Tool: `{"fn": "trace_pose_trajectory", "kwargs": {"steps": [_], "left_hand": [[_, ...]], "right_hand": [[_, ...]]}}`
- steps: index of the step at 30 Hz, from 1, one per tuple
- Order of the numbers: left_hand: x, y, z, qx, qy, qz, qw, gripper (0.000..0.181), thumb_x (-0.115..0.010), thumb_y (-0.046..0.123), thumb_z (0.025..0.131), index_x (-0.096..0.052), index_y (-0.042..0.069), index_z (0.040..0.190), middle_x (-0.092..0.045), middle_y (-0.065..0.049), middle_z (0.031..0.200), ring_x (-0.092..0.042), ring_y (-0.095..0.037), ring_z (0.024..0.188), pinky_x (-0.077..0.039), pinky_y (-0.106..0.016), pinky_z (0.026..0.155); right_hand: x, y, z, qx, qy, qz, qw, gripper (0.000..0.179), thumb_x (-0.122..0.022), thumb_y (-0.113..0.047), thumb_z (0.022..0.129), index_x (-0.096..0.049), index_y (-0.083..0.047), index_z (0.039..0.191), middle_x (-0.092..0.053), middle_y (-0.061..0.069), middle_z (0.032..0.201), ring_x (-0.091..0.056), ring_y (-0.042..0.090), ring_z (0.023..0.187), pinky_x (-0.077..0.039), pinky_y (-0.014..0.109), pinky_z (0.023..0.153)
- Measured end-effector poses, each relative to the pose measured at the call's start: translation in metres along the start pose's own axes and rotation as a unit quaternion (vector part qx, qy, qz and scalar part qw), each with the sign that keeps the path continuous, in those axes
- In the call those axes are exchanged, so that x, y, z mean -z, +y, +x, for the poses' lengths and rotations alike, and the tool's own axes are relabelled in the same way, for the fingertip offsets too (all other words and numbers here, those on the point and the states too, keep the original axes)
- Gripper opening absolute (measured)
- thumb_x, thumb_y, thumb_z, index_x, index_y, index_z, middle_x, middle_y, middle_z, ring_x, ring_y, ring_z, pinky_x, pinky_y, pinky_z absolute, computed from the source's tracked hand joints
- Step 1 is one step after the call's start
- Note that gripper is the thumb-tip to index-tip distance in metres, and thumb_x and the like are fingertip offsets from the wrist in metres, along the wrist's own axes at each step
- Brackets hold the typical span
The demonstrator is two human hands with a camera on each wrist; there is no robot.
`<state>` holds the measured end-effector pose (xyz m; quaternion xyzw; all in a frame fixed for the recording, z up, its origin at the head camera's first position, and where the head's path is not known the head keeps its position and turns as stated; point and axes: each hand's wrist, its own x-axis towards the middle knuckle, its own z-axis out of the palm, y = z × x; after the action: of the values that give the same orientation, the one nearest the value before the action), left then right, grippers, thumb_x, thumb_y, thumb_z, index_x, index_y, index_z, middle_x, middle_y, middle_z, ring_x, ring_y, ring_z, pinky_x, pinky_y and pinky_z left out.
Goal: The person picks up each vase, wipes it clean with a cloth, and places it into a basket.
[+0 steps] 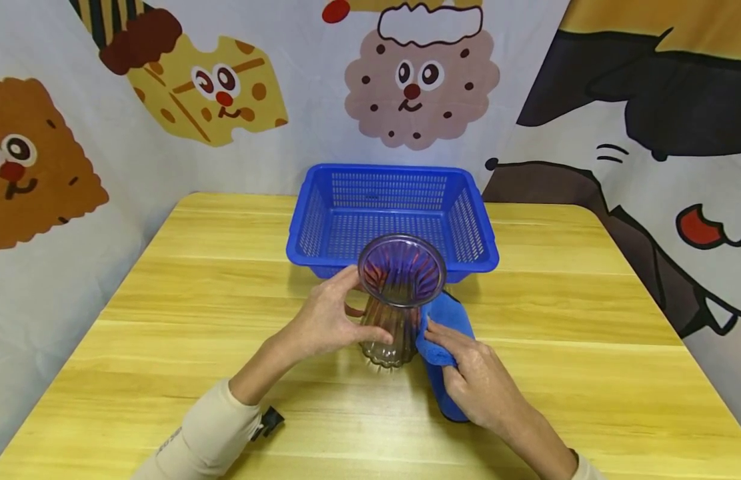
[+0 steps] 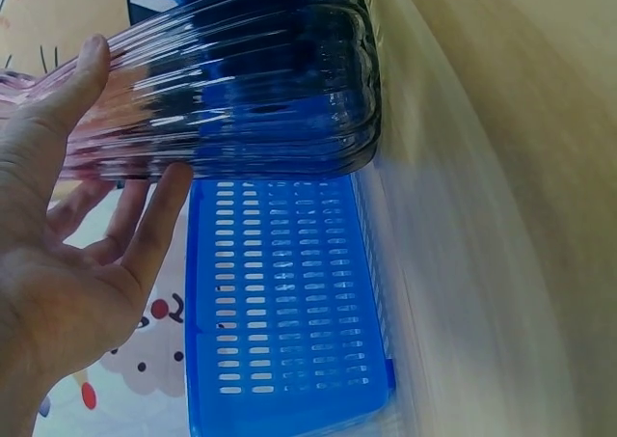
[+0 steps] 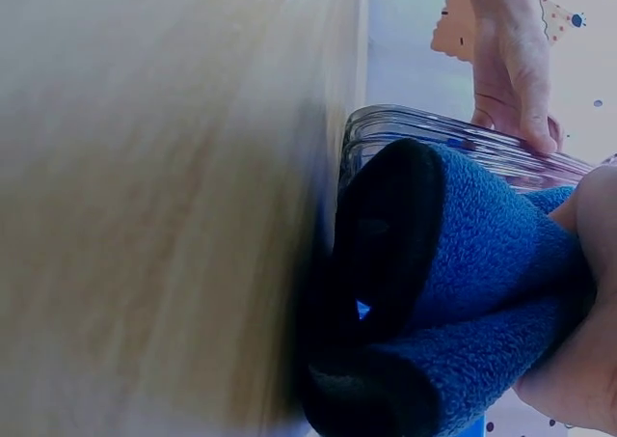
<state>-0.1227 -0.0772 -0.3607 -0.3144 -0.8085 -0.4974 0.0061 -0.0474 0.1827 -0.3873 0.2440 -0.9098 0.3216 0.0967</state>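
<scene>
A clear ribbed glass vase (image 1: 400,337) with a flared rim and a purple-red tint stands upright or nearly so over the table. My left hand (image 1: 331,313) grips it at the narrow waist, thumb on the near side and fingers on the far side. In the left wrist view the vase's scalloped base (image 2: 352,90) points toward the table; whether it touches is unclear. My right hand (image 1: 481,377) holds a folded blue cloth (image 1: 451,320) with dark edging against the vase's right side. In the right wrist view the cloth (image 3: 492,244) covers part of the glass.
Behind the vase is a blue perforated plastic basket (image 1: 391,223) on the wood-grain table (image 1: 196,293). Curtains with cartoon figures (image 1: 310,80) hang around the table's back and sides. A black strap end (image 1: 268,421) sticks out by the left sleeve.
</scene>
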Motion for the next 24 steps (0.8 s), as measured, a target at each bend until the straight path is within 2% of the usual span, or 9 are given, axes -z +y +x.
{"fn": "trace_pose_trajectory", "kwargs": {"steps": [3, 6, 12, 19, 24], "left_hand": [[0.0003, 0.0, -0.0003, 0.002, -0.001, -0.001, 1.0, 0.089, -0.1, 0.024, 0.062, -0.057, 0.013, 0.14, -0.058, -0.001, 0.128, -0.061, -0.02, 0.111, -0.063, -0.025, 0.073], [0.0008, -0.0004, -0.0004, 0.001, 0.003, 0.022, 0.9998, 0.089, -0.1, 0.028, 0.061, -0.058, 0.015, 0.139, -0.06, 0.002, 0.127, -0.061, -0.017, 0.109, -0.062, -0.025, 0.076], [0.0025, 0.0, -0.0001, -0.006, 0.007, 0.074, 0.9972, 0.092, -0.1, 0.036, 0.059, -0.058, 0.015, 0.138, -0.062, 0.004, 0.123, -0.061, -0.014, 0.106, -0.059, -0.036, 0.088], [0.0041, 0.0038, 0.0015, 0.007, -0.009, 0.067, 0.9977, 0.095, -0.1, 0.038, 0.061, -0.053, 0.016, 0.141, -0.06, 0.002, 0.122, -0.061, -0.017, 0.106, -0.061, -0.022, 0.07], [0.0046, 0.0043, -0.0013, 0.011, -0.002, 0.077, 0.997, 0.096, -0.1, 0.038, 0.06, -0.053, 0.015, 0.14, -0.06, 0.002, 0.12, -0.06, -0.014, 0.104, -0.061, -0.022, 0.07]], "right_hand": [[-0.0007, 0.0004, 0.0002, -0.003, -0.005, -0.002, 1.0, 0.051, -0.054, 0.009, 0.076, -0.07, 0.001, 0.123, -0.062, 0.012, 0.137, -0.058, 0.032, 0.125, -0.05, 0.052, 0.104], [-0.0011, 0.001, 0.0004, -0.006, -0.008, -0.001, 0.9999, 0.051, -0.054, 0.009, 0.077, -0.07, 0.0, 0.124, -0.062, 0.011, 0.138, -0.058, 0.031, 0.125, -0.05, 0.052, 0.103], [-0.0001, 0.001, 0.0007, -0.013, -0.016, -0.003, 0.9998, 0.051, -0.055, 0.009, 0.078, -0.069, 0.0, 0.127, -0.062, 0.01, 0.138, -0.058, 0.031, 0.125, -0.05, 0.053, 0.103], [0.0022, 0.0003, 0.0009, -0.03, -0.032, -0.004, 0.999, 0.049, -0.055, 0.009, 0.08, -0.069, 0.0, 0.127, -0.062, 0.011, 0.136, -0.058, 0.033, 0.125, -0.05, 0.054, 0.104], [0.0012, 0.0003, 0.0022, -0.039, -0.05, -0.001, 0.998, 0.05, -0.056, 0.008, 0.08, -0.069, -0.001, 0.128, -0.062, 0.011, 0.137, -0.057, 0.033, 0.126, -0.05, 0.054, 0.104]]}}
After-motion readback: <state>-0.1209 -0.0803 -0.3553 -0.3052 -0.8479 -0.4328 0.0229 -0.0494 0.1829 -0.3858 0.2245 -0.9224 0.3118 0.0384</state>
